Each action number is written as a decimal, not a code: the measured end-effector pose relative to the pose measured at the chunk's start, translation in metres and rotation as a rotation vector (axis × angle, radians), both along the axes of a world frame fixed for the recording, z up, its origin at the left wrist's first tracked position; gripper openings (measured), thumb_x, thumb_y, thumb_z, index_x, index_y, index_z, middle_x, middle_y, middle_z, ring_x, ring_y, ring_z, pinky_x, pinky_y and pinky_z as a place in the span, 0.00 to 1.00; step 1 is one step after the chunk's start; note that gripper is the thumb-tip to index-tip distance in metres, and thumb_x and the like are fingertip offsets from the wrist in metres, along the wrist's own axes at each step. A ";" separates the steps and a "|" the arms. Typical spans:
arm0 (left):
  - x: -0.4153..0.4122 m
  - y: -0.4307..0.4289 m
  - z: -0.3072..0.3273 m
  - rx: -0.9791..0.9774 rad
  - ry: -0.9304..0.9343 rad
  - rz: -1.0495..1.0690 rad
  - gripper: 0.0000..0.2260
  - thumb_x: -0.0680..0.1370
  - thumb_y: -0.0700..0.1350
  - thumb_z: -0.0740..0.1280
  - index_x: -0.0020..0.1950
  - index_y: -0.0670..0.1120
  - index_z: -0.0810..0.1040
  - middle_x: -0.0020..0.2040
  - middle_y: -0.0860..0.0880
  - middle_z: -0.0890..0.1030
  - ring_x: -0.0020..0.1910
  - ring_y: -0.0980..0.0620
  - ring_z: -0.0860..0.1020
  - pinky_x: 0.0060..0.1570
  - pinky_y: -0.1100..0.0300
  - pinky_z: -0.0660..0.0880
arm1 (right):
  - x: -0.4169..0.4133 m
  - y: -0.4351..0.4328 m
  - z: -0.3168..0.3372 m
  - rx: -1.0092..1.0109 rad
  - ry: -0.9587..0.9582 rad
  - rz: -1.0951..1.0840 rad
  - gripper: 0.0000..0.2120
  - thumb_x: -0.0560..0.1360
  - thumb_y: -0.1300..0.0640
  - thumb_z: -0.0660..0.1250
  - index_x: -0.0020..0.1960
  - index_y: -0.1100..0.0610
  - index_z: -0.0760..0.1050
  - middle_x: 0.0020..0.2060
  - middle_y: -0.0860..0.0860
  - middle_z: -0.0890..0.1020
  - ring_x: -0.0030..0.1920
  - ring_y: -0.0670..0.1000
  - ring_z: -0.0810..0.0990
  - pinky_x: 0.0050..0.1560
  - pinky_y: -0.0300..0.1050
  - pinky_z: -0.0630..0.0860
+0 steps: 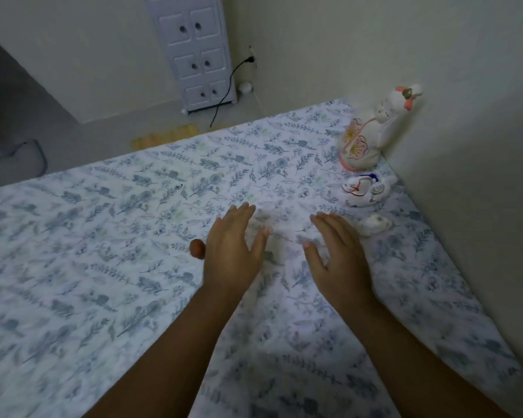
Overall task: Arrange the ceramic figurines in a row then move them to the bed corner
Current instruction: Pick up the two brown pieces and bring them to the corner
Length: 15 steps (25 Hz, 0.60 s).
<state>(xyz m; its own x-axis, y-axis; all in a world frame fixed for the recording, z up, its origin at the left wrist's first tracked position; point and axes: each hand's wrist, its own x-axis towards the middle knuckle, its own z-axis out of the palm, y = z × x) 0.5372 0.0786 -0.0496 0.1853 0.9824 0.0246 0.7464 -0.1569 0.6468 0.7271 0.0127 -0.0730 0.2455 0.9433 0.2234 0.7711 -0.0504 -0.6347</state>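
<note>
Three white ceramic figurines stand in a line along the wall at the bed's far right corner. The tall rabbit figurine (372,131) with pink flowers is farthest, a low figurine (364,190) with red and blue marks is in the middle, and a small plain white figurine (375,224) is nearest. A small brown figurine (197,248) sits on the sheet just left of my left hand (230,251). My left hand hovers open, palm down. My right hand (337,251) is also open, fingers spread, just left of the small white figurine and not touching it.
The bed (103,251) has a white sheet with blue leaf print. A wall (465,146) runs along its right side. On the floor beyond stand a white drawer cabinet (198,52), a black cable (227,89) and a grey object (18,155) at left.
</note>
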 end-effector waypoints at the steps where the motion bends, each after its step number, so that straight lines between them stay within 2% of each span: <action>1: -0.021 -0.002 -0.001 -0.012 0.019 0.016 0.24 0.79 0.51 0.68 0.74 0.47 0.72 0.67 0.41 0.80 0.72 0.43 0.73 0.76 0.43 0.63 | -0.019 0.005 0.000 -0.027 0.019 0.047 0.22 0.79 0.50 0.65 0.71 0.55 0.72 0.70 0.51 0.73 0.73 0.52 0.67 0.72 0.49 0.66; 4: -0.074 -0.001 -0.012 -0.077 0.033 0.065 0.27 0.75 0.45 0.72 0.74 0.46 0.72 0.69 0.42 0.78 0.74 0.42 0.71 0.75 0.45 0.65 | -0.078 0.030 0.000 -0.187 0.082 0.220 0.28 0.76 0.53 0.70 0.75 0.50 0.67 0.73 0.47 0.68 0.74 0.48 0.63 0.72 0.40 0.64; 6: -0.095 0.006 -0.023 -0.145 0.058 0.047 0.25 0.73 0.43 0.73 0.71 0.47 0.75 0.69 0.45 0.77 0.71 0.45 0.72 0.70 0.47 0.70 | -0.105 0.053 -0.002 -0.345 0.194 0.259 0.34 0.74 0.56 0.73 0.76 0.46 0.64 0.74 0.45 0.67 0.74 0.45 0.62 0.68 0.32 0.62; 8: -0.108 0.016 -0.031 -0.240 0.029 -0.004 0.16 0.72 0.41 0.72 0.59 0.48 0.78 0.58 0.47 0.81 0.58 0.46 0.78 0.54 0.54 0.75 | -0.126 0.071 -0.010 -0.416 0.245 0.248 0.32 0.75 0.58 0.72 0.75 0.47 0.66 0.71 0.49 0.73 0.70 0.49 0.71 0.66 0.39 0.70; 10: -0.114 0.025 -0.032 -0.274 -0.026 -0.065 0.08 0.72 0.39 0.71 0.49 0.46 0.77 0.45 0.46 0.81 0.45 0.45 0.78 0.43 0.52 0.74 | -0.141 0.075 -0.018 -0.380 0.177 0.210 0.23 0.77 0.59 0.70 0.70 0.49 0.72 0.62 0.52 0.80 0.61 0.52 0.79 0.60 0.49 0.78; 13: -0.123 0.028 -0.031 -0.212 -0.097 -0.139 0.06 0.72 0.37 0.72 0.46 0.43 0.77 0.40 0.45 0.80 0.41 0.44 0.78 0.42 0.47 0.77 | -0.152 0.060 -0.016 -0.342 0.209 0.021 0.21 0.74 0.60 0.73 0.64 0.50 0.74 0.52 0.53 0.83 0.52 0.52 0.82 0.49 0.44 0.79; 15: -0.124 0.021 -0.028 -0.168 -0.124 -0.188 0.04 0.72 0.35 0.69 0.44 0.41 0.76 0.39 0.44 0.79 0.41 0.45 0.77 0.45 0.44 0.78 | -0.153 0.044 -0.009 -0.327 0.269 -0.091 0.20 0.72 0.59 0.75 0.60 0.49 0.74 0.47 0.50 0.82 0.47 0.50 0.83 0.46 0.44 0.80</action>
<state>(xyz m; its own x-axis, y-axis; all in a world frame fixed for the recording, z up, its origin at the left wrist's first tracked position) 0.4131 0.0999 -0.0771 0.3702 0.9233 -0.1021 0.6276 -0.1675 0.7603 0.5740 0.0571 -0.0824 0.3400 0.9255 -0.1667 0.5638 -0.3425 -0.7516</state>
